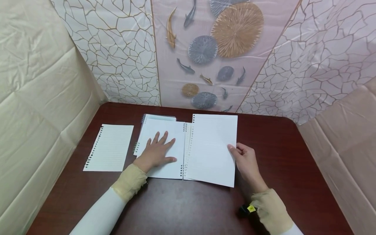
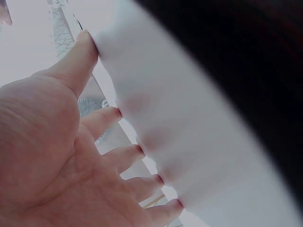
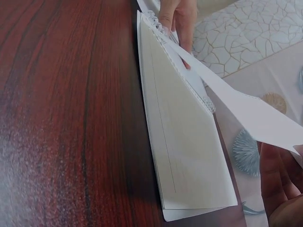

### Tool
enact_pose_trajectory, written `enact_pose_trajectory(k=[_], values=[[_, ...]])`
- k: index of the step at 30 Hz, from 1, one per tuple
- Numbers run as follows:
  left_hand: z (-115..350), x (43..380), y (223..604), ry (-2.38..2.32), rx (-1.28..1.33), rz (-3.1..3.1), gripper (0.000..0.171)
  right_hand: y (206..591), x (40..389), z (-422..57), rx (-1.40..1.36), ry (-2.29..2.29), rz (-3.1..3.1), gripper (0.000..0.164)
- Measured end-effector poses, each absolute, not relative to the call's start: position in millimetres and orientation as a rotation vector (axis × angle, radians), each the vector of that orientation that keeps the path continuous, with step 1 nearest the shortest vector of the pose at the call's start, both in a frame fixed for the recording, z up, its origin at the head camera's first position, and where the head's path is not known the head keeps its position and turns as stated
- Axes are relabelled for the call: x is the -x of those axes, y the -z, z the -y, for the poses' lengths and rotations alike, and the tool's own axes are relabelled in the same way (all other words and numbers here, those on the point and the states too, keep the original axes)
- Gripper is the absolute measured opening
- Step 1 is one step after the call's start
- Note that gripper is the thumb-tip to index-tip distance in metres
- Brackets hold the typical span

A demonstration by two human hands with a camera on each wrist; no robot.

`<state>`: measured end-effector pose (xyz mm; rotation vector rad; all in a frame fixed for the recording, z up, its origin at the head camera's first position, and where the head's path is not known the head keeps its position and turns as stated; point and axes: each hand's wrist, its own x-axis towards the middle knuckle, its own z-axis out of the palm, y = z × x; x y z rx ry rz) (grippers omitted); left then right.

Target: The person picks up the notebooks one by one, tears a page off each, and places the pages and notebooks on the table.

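Note:
A spiral notebook (image 1: 173,170) lies spread out on the table, its coil running down the middle. My left hand (image 1: 155,151) rests on its left page with fingers spread; in the left wrist view the fingertips (image 2: 137,150) touch white paper. My right hand (image 1: 247,160) pinches the right edge of a white sheet (image 1: 212,150) between thumb and fingers. Raised over the right side, the sheet has punched holes along its left edge, and its upper end sticks out past the notebook. A lined page (image 3: 189,156) shows beneath it. Whether its lower holes sit in the coil, I cannot tell.
A loose lined sheet (image 1: 110,148) with a row of punched holes lies at the left on the dark red table (image 1: 188,209). Another spiral notebook (image 1: 160,117) sticks out from under the left page. A patterned curtain (image 1: 202,78) hangs behind the table.

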<state>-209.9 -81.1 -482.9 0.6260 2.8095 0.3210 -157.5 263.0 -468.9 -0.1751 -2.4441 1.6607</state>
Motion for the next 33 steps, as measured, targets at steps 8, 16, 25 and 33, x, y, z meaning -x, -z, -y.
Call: enact_pose_trajectory(k=[8,16,25,33], values=[[80.7,209.6,482.3,-0.338,-0.632,-2.814,0.085,466.7,155.8,-261.7,0.182,-1.673,2.418,0.048],[81.0,208.6,480.6,-0.34,-0.621,-2.804,0.086,464.8,154.4,-262.5,0.192,-1.649,2.439,0.047],[81.3,211.2,484.7,-0.339,-0.618,-2.811,0.086,465.6,154.9,-264.9,0.18,-1.639,2.465,0.047],[80.9,210.3,484.3,-0.338,-0.619,-2.809,0.086,466.1,155.5,-265.5,0.193,-1.649,2.465,0.043]])
